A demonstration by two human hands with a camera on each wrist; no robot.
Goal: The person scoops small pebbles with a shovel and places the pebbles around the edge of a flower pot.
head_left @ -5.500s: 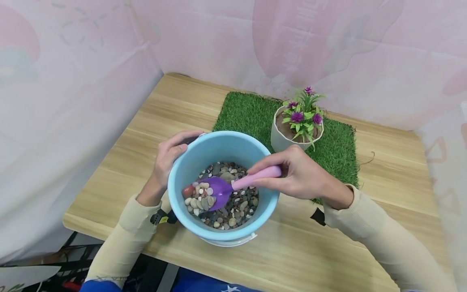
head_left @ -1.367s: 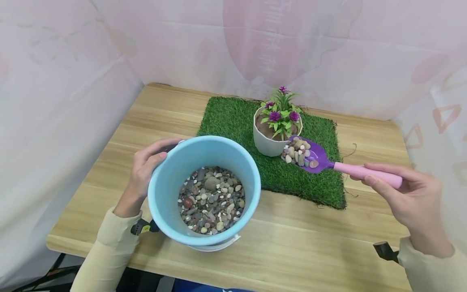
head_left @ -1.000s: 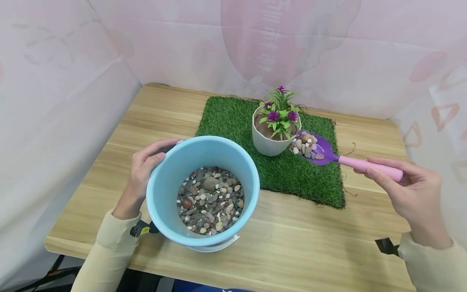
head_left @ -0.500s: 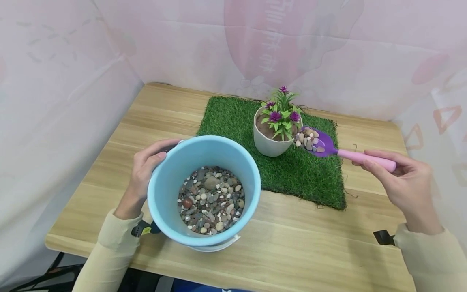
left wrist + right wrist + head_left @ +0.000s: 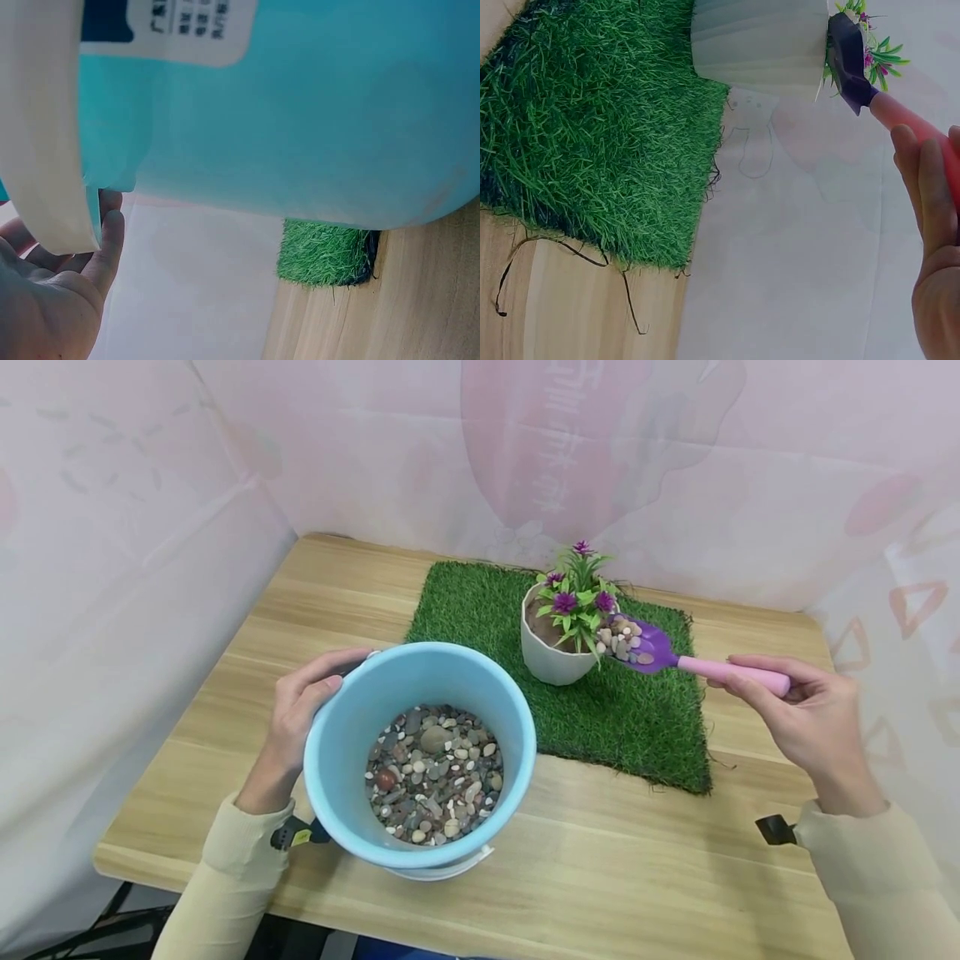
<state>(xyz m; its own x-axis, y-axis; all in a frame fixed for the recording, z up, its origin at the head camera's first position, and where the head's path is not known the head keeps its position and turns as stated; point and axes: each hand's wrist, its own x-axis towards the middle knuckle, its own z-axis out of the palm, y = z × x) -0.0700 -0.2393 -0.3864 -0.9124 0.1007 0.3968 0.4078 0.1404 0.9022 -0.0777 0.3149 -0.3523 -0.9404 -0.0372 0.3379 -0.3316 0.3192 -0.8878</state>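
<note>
At the left front of the table, my left hand (image 5: 296,714) grips the rim of a light blue bucket (image 5: 420,670). Mixed pebbles (image 5: 438,777) cover its bottom. My right hand (image 5: 817,718) holds the pink handle of a purple toy shovel (image 5: 662,650), fingers and thumb round it. A heap of pebbles (image 5: 622,639) lies in the shovel's blade. The blade's tip is at the right rim of a white flowerpot (image 5: 555,662) with brown soil and a purple-flowered plant (image 5: 577,593). In the right wrist view, the shovel (image 5: 847,60) is tilted beside the plant's leaves.
Under the pot lies a green artificial grass mat (image 5: 622,727) with loose threads at its edge. The wooden table (image 5: 637,860) ends at the front and left. Pale printed cloth (image 5: 375,460) walls the back and sides. A white bucket handle (image 5: 442,867) hangs at the front.
The shovel has gone from inside the bucket to the flowerpot, carrying pebbles. Over the last second it moved up and left to the pot's rim. My left hand has stayed on the bucket.
</note>
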